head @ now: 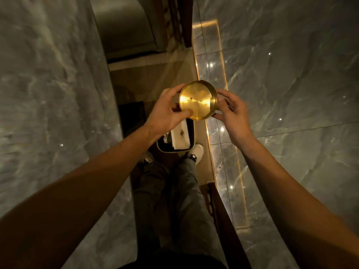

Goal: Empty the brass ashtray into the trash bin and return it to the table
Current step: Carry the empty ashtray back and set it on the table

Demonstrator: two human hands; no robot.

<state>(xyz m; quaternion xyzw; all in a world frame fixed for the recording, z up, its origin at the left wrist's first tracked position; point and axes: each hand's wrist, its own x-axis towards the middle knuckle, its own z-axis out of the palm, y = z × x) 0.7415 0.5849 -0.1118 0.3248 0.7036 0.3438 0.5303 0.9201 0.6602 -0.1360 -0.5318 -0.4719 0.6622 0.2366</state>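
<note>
Ashtray held over the bin, both hands on it

Both my hands are up in front of me with the brass ashtray (198, 100) between them. My left hand (167, 111) is clamped on its left rim, thumb (184, 113) pressed at the lower edge, fingers curled over the top. My right hand (231, 113) grips the right rim, fingers wrapped round the outside wall. Dish is tilted so its open inside faces me; a few dark specks sit on the shiny bottom. Trash bin (161, 147) stands on the floor below the ashtray, near my right shoe (197, 152), with pale rubbish inside. Marble surfaces (48, 94) on either side, glowing strip (219, 121) along the right one's edge.
</note>
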